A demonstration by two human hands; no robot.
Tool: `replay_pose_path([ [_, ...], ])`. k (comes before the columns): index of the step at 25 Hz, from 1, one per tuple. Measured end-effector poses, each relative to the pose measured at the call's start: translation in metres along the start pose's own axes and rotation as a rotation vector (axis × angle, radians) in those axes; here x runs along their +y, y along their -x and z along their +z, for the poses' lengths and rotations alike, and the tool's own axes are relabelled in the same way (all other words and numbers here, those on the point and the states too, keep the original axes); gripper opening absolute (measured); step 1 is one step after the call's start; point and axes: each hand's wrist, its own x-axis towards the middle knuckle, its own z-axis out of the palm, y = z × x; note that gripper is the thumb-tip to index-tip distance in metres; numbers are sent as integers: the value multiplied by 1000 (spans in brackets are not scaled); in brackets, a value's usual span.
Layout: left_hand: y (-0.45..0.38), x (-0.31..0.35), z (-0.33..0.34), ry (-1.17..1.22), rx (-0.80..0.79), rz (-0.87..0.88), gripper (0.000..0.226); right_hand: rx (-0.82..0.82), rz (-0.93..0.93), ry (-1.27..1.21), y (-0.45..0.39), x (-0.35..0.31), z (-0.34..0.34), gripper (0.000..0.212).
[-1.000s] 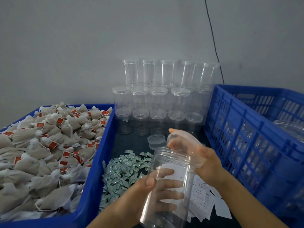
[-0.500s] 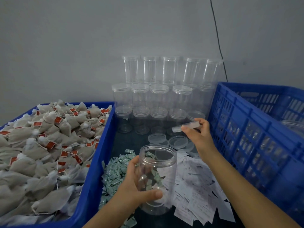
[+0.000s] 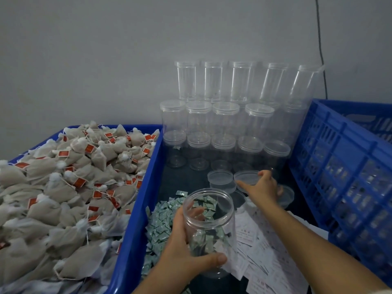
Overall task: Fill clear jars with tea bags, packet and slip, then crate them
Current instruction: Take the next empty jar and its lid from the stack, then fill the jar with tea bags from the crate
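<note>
The left hand (image 3: 186, 249) grips an uncapped clear jar (image 3: 210, 228) round its body, thumb across the near side and fingers showing through the far wall; the jar stands nearly upright over the pile of small green packets (image 3: 161, 225). It looks empty, the green and white seen in it being things behind the plastic. A second ago this jar was tilted toward the camera with the lid just coming off; now it sits lower and more upright.

The right hand (image 3: 263, 187) has carried that lid away to the far side of the table. Half a second ago it pinched the lid in the air; now the hand lies low over the loose lids (image 3: 222, 179), fingers spread and fairly straight, fingertips on the rim of one lid (image 3: 247, 177). Whether it has fully let go I cannot tell, but nothing is curled round the lid.

So the opening step seems finished: the jar is ready for filling, and the right hand will soon be free.

Outward from the hands, white paper slips (image 3: 261, 257) lie scattered near right. The tea bags (image 3: 70, 185) with red tags fill the blue tub (image 3: 137, 209) at left. Capped empty jars (image 3: 227, 124) are stacked against the far wall, and the blue crate (image 3: 339, 166) waits at right.
</note>
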Motion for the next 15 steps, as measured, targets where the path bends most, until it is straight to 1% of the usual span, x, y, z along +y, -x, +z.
replay_pose_path([
  [5,-3,-3,4,-4,13,-31,123,-36,30,61,-2,7,3,81],
  [8,-3,-3,6,-3,21,-24,116,-118,47,130,-2,5,-1,91],
  [10,0,1,7,6,25,-21,110,-167,7,133,3,-4,-14,93],
  [11,1,3,8,16,32,-21,106,-189,-29,55,7,-12,-23,89],
  [13,3,11,12,21,60,-15,100,-291,-100,-247,28,-29,-43,79],
  [14,3,17,14,5,91,-12,100,-370,-125,-400,46,-39,-54,81],
  [15,4,23,16,-24,132,-8,100,-455,-154,-546,66,-47,-65,92],
])
